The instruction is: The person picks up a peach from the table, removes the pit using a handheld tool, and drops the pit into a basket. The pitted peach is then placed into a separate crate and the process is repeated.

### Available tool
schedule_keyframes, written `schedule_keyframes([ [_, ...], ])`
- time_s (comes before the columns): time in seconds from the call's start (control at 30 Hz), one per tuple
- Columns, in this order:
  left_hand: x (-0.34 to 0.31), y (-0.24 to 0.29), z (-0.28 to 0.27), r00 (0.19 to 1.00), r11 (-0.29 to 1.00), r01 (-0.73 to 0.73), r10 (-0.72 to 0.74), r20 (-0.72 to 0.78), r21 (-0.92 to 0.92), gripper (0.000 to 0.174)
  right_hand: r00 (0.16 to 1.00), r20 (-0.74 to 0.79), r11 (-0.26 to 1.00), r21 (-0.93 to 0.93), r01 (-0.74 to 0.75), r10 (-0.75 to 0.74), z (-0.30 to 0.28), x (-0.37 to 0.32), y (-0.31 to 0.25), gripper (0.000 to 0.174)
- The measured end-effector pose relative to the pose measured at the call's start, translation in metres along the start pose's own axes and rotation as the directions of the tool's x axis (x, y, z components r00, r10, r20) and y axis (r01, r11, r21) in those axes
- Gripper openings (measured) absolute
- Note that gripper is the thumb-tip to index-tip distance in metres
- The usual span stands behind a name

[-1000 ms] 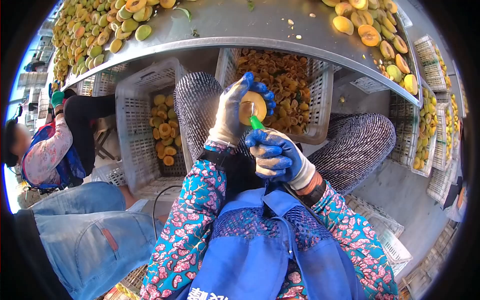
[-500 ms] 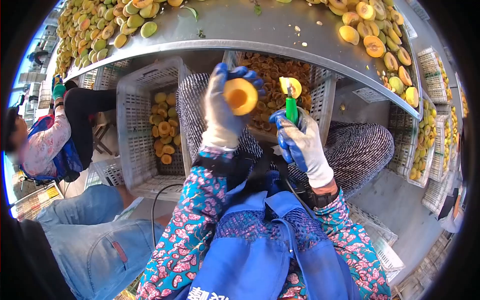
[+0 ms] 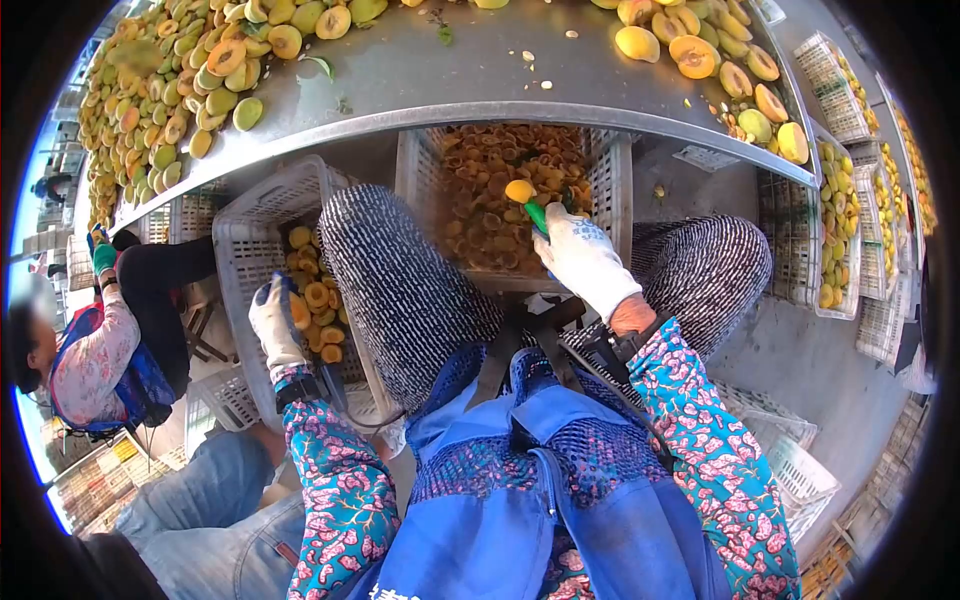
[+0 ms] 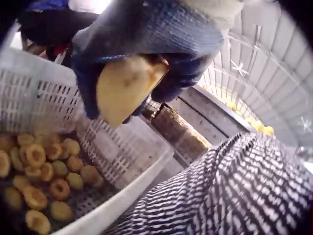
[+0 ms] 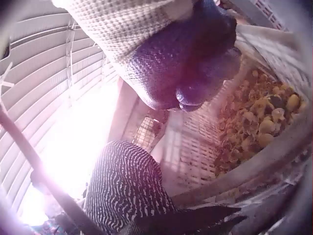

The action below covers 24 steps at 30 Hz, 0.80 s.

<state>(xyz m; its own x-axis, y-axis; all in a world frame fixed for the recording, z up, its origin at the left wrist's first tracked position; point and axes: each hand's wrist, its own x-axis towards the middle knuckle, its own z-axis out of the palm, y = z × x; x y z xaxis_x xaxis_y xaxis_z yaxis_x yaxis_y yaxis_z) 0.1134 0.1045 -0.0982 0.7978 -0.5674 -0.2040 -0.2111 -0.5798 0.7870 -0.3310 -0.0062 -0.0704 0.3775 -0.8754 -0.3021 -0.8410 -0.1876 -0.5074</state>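
In the head view my gloved left hand point(image 3: 275, 325) is over the left crate point(image 3: 236, 270). It holds a yellow-orange peach half point(image 4: 122, 88), which the left wrist view shows gripped under the blue-coated fingers, above hollowed halves point(image 4: 36, 156) in that crate. My gloved right hand point(image 3: 588, 265) grips the green handle point(image 3: 537, 215) of a pitting tool. On the tool's tip sits a small yellow piece of fruit point(image 3: 520, 191), over the middle crate point(image 3: 618, 170) of orange-brown scraps point(image 3: 500, 165). In the right wrist view the fingers curl inward and hide the tool.
A metal table point(image 3: 430, 75) spans the front, with cut peaches point(image 3: 165, 85) heaped at left and more halves point(image 3: 692, 57) at right. My patterned knees point(image 3: 395, 250) flank the middle crate. Fruit-filled crates point(image 3: 838, 230) line the right side. Another person point(image 3: 100, 350) sits at left.
My left hand has carried the hollowed peach half left and down to the left crate. The tool came out of the peach with a piece on its tip; my right hand now tilts it left.
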Motion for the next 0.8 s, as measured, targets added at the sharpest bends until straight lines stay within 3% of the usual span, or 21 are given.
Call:
schedule_keyframes([
  [0.03,0.002,-0.004,-0.001,0.995,0.962,-0.091,0.078,0.06,0.259,0.039,1.0,0.0,1.0,-0.002,-0.004,0.004,-0.001,-0.001,0.001,0.029],
  [0.07,0.002,-0.01,0.0,0.987,0.961,-0.162,0.162,0.021,0.226,0.039,1.0,0.002,1.0,-0.005,-0.005,0.005,-0.001,-0.001,0.002,0.03],
  [0.13,-0.032,0.051,0.015,0.942,0.935,-0.313,0.328,-0.07,0.164,0.04,0.999,-0.037,0.999,0.039,-0.029,0.03,-0.006,-0.002,-0.001,0.031],
  [0.17,-0.053,0.087,0.024,0.944,0.939,-0.328,0.324,-0.061,-0.1,0.035,0.999,-0.027,0.997,0.064,-0.029,0.031,-0.013,-0.002,-0.007,0.032],
  [0.23,-0.093,0.147,0.046,0.876,0.833,-0.469,0.481,-0.034,-0.293,0.03,0.999,-0.005,0.992,0.118,-0.034,0.035,-0.024,-0.003,-0.018,0.034],
  [0.27,-0.112,0.169,0.059,0.814,0.766,-0.545,0.581,0.005,-0.342,0.03,0.999,0.015,0.994,0.109,-0.034,0.032,-0.022,-0.001,-0.02,0.034],
  [0.3,-0.122,0.18,0.073,0.63,0.629,-0.764,0.775,0.048,-0.142,0.031,0.999,0.017,0.993,0.11,-0.033,0.031,-0.023,0.0,-0.023,0.033],
  [0.33,-0.137,0.19,0.089,0.574,0.606,-0.775,0.793,0.205,-0.18,0.032,0.999,0.017,0.994,0.109,-0.03,0.028,-0.026,0.0,-0.025,0.033],
  [0.37,-0.15,0.198,0.106,0.566,0.651,-0.735,0.742,0.358,-0.188,0.034,0.999,0.022,0.994,0.106,-0.03,0.028,-0.028,-0.001,-0.027,0.032],
  [0.4,-0.153,0.19,0.128,0.455,0.536,-0.831,0.808,0.374,-0.148,0.036,1.0,-0.012,0.996,0.091,-0.016,0.017,-0.03,-0.002,-0.027,0.03],
  [0.43,-0.156,0.186,0.148,0.39,0.504,-0.839,0.818,0.422,-0.203,0.035,0.999,-0.037,0.997,0.079,0.023,-0.021,-0.03,-0.003,-0.025,0.029],
  [0.5,-0.164,0.176,0.176,0.419,0.559,-0.808,0.768,0.484,-0.188,0.036,0.991,-0.094,0.994,0.051,0.095,-0.09,-0.025,-0.008,-0.016,0.028],
  [0.57,-0.152,0.152,0.201,0.496,0.719,-0.61,0.675,0.547,-0.333,0.036,0.951,-0.226,0.975,0.021,0.221,-0.211,-0.02,-0.012,-0.007,0.023],
  [0.67,-0.151,0.152,0.211,0.53,0.752,-0.59,0.636,0.561,-0.294,0.03,0.985,-0.127,0.992,0.018,0.122,-0.119,-0.019,-0.007,-0.006,0.02],
  [0.7,-0.159,0.168,0.201,0.607,0.89,-0.367,0.449,0.656,-0.269,0.027,0.984,-0.13,0.992,0.024,0.126,-0.122,-0.02,-0.005,-0.007,0.019],
  [0.77,-0.147,0.154,0.212,0.61,0.783,-0.617,0.542,0.578,-0.082,0.025,0.986,-0.046,0.987,0.02,0.162,-0.161,-0.025,-0.006,-0.017,0.02],
  [0.8,-0.147,0.154,0.21,0.604,0.787,-0.607,0.547,0.58,-0.11,0.024,0.987,-0.011,0.987,0.023,0.161,-0.161,-0.026,-0.006,-0.021,0.021],
])
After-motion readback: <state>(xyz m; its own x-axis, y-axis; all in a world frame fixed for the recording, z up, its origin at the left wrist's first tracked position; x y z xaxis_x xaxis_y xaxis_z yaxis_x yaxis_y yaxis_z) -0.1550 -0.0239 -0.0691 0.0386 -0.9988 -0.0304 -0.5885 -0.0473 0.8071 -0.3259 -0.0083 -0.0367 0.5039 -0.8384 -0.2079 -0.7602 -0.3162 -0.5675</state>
